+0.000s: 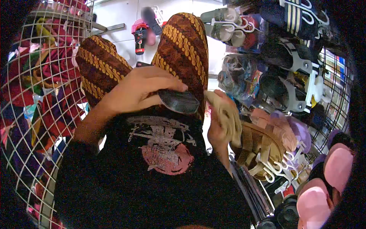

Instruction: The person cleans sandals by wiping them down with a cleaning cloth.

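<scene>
My left hand (141,86) is closed around a dark, smooth sandal (180,101) held over my lap. The sandal's rounded end sticks out past the fingertips toward the right, and a small piece of its other end shows beyond the knuckles. My right hand (217,128), just right of the sandal, grips a crumpled beige cloth (228,116) that hangs over the fingers and is a little blurred. Under both hands are my knees in brown and yellow patterned trousers (185,45).
A wire mesh rack (49,87) with colourful fabric goods rises on the left. Sandals on white hangers, among them a brown pair (259,147) and pink ones (314,200), crowd the right side. On the tiled floor ahead lie black and pink sandals (140,40).
</scene>
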### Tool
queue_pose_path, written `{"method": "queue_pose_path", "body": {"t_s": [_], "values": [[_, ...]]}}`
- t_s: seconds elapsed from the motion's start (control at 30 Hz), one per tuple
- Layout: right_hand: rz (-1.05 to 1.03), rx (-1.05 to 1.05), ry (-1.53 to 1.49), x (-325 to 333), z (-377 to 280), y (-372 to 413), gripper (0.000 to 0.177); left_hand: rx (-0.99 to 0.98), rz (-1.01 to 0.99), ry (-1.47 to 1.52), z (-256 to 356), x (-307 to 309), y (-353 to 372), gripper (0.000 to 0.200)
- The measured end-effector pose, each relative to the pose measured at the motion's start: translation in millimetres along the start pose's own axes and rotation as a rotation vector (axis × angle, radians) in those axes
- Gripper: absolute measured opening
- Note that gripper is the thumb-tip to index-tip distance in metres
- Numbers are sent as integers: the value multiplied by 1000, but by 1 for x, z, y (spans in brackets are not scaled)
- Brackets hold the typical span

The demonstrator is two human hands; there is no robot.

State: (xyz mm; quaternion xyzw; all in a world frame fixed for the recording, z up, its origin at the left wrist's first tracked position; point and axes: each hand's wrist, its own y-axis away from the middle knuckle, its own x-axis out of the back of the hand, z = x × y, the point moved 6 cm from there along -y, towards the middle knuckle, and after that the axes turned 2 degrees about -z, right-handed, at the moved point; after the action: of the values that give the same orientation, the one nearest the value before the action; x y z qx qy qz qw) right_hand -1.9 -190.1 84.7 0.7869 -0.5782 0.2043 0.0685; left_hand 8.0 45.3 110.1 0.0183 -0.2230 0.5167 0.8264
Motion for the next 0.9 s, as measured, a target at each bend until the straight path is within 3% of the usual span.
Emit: {"method": "queue_pose_path", "body": {"t_s": [0.03, 0.1, 0.17, 0.2, 0.23, 0.27, 0.3, 0.33, 0.4, 0.47, 0.5, 0.6, 0.63, 0.73, 0.77, 0.87, 0.9], "values": [[11, 53, -82, -2, -11, 3, 25, 25, -19, -23, -3, -5, -1, 34], [-74, -196, -62, -6, -1, 2, 25, -30, 4, 73, 0, -8, 0, 35], [-78, -268, -123, -5, 5, -2, 28, -105, -3, 272, 7, -2, -2, 32], [-345, 150, 413, -9, 5, -8, 32, -22, 69, 489, 3, 3, 2, 29], [-267, 242, 345, -8, -5, -14, 30, 62, 147, 706, -1, 1, 11, 28], [-240, 177, 319, -8, -7, -17, 30, 150, 233, 926, -6, -2, 17, 28], [-210, 113, 291, -9, -9, -20, 31, 255, 354, 896, -18, 4, 15, 34], [-210, -107, 307, -11, -2, -20, 31, 360, 473, 869, -29, 9, 13, 41], [-73, -231, 343, -9, 2, -25, 32, 481, 567, 1101, -52, 0, -10, 49], [108, -146, 322, -4, 2, -28, 32, 513, 653, 1340, -74, -21, -33, 54], [166, -143, 282, -2, 4, -32, 32, 626, 618, 1372, -76, -29, -34, 54], [242, 22, 266, -1, -5, -58, 34, 566, 580, 1556, -132, -59, -34, 44], [221, 91, 255, -5, -19, -70, 36, 517, 481, 1641, -138, -59, -36, 34], [33, 280, 438, -25, -39, -114, 42, 499, 472, 1548, -146, -61, -35, 31], [-21, 294, 453, -36, -31, -129, 44, 402, 497, 1539, -152, -67, -38, 34], [-181, 300, 471, -61, -7, -144, 47, 450, 582, 1426, -154, -72, -34, 34], [-245, 282, 451, -68, -3, -141, 47, 393, 505, 1168, -157, -66, -31, 34]]}}
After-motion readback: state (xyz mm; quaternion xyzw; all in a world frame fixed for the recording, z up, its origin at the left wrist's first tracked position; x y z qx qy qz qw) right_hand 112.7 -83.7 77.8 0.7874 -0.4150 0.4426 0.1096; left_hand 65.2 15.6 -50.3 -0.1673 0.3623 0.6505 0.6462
